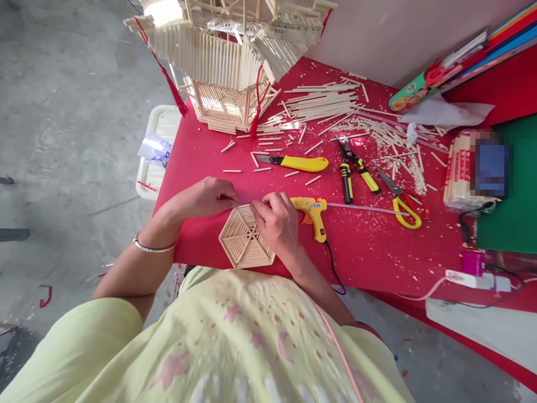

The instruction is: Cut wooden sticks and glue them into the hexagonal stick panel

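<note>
A hexagonal panel of wooden sticks (247, 240), with spokes meeting in its middle, lies flat at the table's front edge. My left hand (210, 197) is just beyond its upper left side, fingertips pinched together; what they hold, if anything, is too small to make out. Bent over the panel's upper right part, my right hand (277, 221) covers that corner. Its thumb and fingers are closed at the top edge, and whatever is between them is hidden. Right beside this hand lies a yellow glue gun (314, 215) with a clear glue stick (364, 209) behind it.
A stick-built pavilion model (218, 106) with red tassels stands at the back left. A utility knife (302, 163), pliers (356, 168), scissors (400, 201) and many loose sticks (323, 103) lie on the red table (361, 252). A power strip (476, 279) sits at right.
</note>
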`<state>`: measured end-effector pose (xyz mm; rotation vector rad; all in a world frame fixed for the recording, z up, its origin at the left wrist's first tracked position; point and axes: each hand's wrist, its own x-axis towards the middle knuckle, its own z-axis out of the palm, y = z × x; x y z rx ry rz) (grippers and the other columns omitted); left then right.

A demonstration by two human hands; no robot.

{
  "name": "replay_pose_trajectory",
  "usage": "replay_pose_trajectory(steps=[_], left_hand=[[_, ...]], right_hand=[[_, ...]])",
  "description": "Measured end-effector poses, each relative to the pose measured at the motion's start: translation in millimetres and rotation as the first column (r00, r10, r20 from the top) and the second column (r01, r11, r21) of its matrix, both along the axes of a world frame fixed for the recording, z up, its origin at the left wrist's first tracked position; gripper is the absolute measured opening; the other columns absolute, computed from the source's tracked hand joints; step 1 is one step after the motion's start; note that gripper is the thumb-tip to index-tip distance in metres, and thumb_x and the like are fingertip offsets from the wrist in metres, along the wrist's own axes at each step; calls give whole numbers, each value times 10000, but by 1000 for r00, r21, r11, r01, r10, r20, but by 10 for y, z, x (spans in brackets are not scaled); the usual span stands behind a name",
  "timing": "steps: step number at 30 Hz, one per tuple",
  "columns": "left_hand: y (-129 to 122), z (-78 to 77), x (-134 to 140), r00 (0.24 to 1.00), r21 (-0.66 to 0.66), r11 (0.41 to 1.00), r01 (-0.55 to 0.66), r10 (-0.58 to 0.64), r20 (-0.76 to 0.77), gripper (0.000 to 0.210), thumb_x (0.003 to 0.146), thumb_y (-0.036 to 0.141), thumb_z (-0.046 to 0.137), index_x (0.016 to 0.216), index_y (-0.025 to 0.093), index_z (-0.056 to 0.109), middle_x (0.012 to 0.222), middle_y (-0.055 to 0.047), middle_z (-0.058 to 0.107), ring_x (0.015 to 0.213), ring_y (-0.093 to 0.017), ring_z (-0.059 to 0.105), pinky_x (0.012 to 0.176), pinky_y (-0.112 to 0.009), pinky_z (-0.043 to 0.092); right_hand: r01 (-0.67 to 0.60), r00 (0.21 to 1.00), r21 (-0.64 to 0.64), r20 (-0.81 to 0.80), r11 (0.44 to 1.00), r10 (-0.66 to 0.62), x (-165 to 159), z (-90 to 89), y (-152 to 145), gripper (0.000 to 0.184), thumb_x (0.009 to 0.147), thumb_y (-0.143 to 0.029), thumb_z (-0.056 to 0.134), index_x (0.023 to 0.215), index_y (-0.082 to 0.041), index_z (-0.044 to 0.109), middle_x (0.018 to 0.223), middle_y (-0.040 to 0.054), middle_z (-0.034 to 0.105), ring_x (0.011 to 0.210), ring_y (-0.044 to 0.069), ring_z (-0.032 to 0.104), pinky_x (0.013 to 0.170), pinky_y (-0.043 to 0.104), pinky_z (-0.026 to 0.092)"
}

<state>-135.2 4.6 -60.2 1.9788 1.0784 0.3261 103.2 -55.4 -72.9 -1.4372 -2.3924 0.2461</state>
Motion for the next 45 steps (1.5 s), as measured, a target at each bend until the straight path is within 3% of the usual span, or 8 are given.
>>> replay_pose_trajectory(steps=[13,16,20,23,27,32,40,45], left_hand=[[-27,30,1,998,12,1000,-10,10,62,208,872,255,626,875,192,824,847,-16,821,725,-140,723,701,-209,529],[-28,24,-1,998,5,1000,-11,11,60,205,880,268,632,880,193,823,848,-18,821,723,-140,720,698,-207,524],[-25,17,19,998,-7,999,-33,33,50,221,915,322,639,906,195,819,874,-34,813,743,-149,713,691,-217,516],[-25,-25,78,992,41,996,-81,77,97,241,936,361,655,906,186,818,880,-52,786,770,-154,701,705,-230,506],[-45,-136,208,979,67,991,-120,107,172,261,967,362,652,959,182,840,902,-76,759,779,-155,690,711,-244,496],[-91,-252,344,979,108,987,-123,103,176,271,979,364,652,1062,205,855,880,-64,723,718,-132,647,676,-244,469],[-101,-222,379,987,98,991,-91,76,143,263,978,334,624,990,214,858,851,-53,696,702,-120,628,639,-224,444],[-99,-208,389,984,82,992,-95,82,157,245,963,299,628,977,198,851,869,-48,711,703,-113,641,637,-221,437]], right_hand=[[7,1000,28,4,1000,-7,-12,-28,-8,273,1038,-159,557,1104,-245,808,970,82,645,947,227,503,824,354,407],[14,1000,42,-10,999,-14,-7,-37,-37,279,1053,-206,556,1188,-251,796,983,84,662,948,226,534,841,355,435],[157,987,19,-48,987,-156,75,-56,-207,415,1067,-344,558,1447,-214,664,1003,96,706,925,220,632,812,347,490],[260,965,-4,-47,966,-260,166,-80,-368,411,1070,-367,536,1418,-204,685,909,73,754,812,193,686,742,320,502],[196,980,44,-33,980,-194,204,-134,-466,332,1059,-313,550,1315,-276,758,781,26,741,710,154,675,692,286,470],[156,987,51,-38,987,-154,152,-186,-434,295,1045,-318,587,1264,-292,782,785,21,721,696,135,642,667,273,431],[153,988,11,-29,988,-152,153,-214,-430,291,1045,-302,587,1265,-286,777,784,22,681,727,132,629,677,264,428],[141,990,65,-3,988,-141,148,-221,-427,308,1060,-348,582,1298,-293,768,767,16,679,706,133,623,656,267,424]])
